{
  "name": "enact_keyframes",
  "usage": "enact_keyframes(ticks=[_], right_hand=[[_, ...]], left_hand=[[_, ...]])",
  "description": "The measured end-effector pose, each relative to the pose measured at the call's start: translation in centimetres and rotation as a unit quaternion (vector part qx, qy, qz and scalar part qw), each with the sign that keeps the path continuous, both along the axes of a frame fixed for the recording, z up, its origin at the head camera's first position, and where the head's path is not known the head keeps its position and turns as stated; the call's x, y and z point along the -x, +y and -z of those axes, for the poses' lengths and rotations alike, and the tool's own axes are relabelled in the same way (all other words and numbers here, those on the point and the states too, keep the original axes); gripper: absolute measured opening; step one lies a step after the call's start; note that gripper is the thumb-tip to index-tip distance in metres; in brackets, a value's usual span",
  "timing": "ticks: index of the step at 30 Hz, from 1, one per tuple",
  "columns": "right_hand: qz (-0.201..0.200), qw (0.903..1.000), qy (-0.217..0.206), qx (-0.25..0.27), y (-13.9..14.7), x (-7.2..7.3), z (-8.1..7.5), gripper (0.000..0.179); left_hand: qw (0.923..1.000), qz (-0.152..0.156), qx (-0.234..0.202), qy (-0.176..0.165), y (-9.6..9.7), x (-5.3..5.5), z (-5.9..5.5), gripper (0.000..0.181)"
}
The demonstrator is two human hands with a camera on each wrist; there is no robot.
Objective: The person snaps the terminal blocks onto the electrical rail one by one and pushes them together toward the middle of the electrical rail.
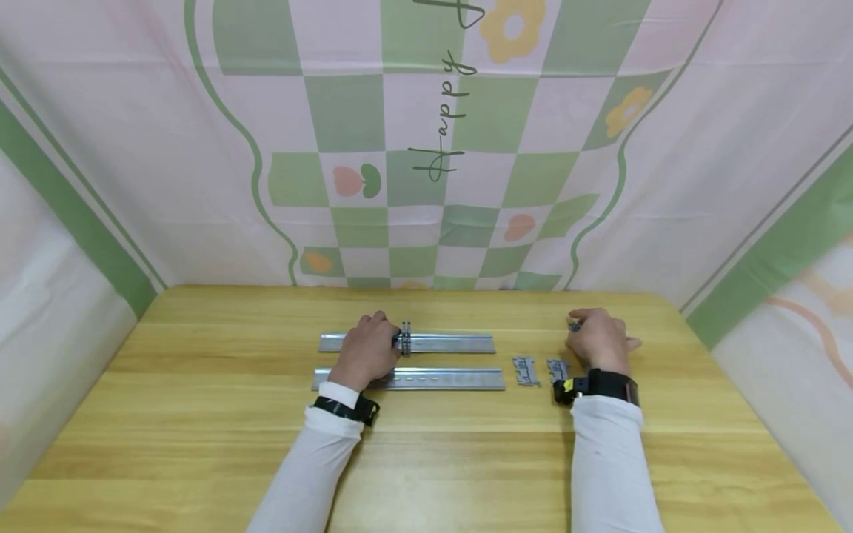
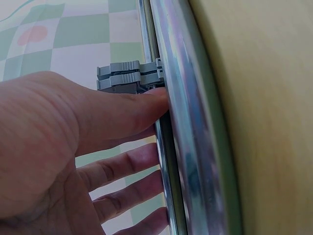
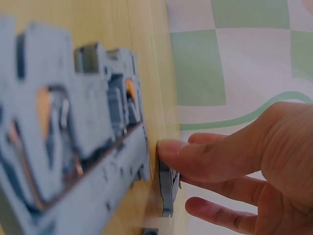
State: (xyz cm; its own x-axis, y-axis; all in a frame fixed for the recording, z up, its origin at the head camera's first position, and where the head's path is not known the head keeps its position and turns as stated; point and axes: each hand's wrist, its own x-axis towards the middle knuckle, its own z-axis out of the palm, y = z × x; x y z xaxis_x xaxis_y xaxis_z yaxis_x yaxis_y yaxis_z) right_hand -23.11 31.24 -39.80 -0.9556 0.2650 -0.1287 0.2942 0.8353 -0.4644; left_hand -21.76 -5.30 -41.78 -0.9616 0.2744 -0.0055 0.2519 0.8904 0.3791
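Note:
Two silver DIN rails lie one behind the other on the table: the far rail [image 1: 453, 343] and the near rail [image 1: 446, 379]. Narrow grey terminal blocks [image 1: 406, 339] stand side by side on the far rail. My left hand [image 1: 369, 352] reaches over the rails and pinches at these blocks, its thumb [image 2: 142, 110] against the rail just beside them; the index finger is mostly hidden behind the thumb. At the far right, my right hand [image 1: 600, 339] pinches another grey terminal block [image 3: 167, 188] between thumb and fingers, close over the tabletop.
Two more terminal blocks lie flat right of the rails, a left one [image 1: 526, 371] and a right one [image 1: 557, 370] close to my right wrist. A checked curtain [image 1: 413, 222] hangs behind the wooden table's [image 1: 453, 459] far edge.

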Motion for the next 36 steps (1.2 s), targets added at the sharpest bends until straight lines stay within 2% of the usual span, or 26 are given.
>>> enact_keyframes(ticks=[15, 24, 30, 36], right_hand=[[-0.026, 0.9994, 0.01, -0.019, -2.0, 0.3, -0.1, 0.062], [-0.078, 0.9961, -0.018, -0.037, -1.3, 0.2, -0.5, 0.07], [-0.084, 0.9953, -0.029, -0.041, -1.2, 0.2, -0.4, 0.061], [-0.093, 0.9944, -0.022, -0.046, -1.5, 0.2, -0.5, 0.056]], left_hand=[[1.0, 0.002, 0.001, 0.0, 0.0, 0.0, -0.1, 0.029], [1.0, 0.002, -0.002, 0.0, 0.0, -0.1, 0.0, 0.027], [1.0, 0.003, -0.002, 0.003, 0.0, -0.1, 0.0, 0.025], [1.0, 0.001, 0.0, 0.004, 0.0, 0.0, 0.0, 0.024]])
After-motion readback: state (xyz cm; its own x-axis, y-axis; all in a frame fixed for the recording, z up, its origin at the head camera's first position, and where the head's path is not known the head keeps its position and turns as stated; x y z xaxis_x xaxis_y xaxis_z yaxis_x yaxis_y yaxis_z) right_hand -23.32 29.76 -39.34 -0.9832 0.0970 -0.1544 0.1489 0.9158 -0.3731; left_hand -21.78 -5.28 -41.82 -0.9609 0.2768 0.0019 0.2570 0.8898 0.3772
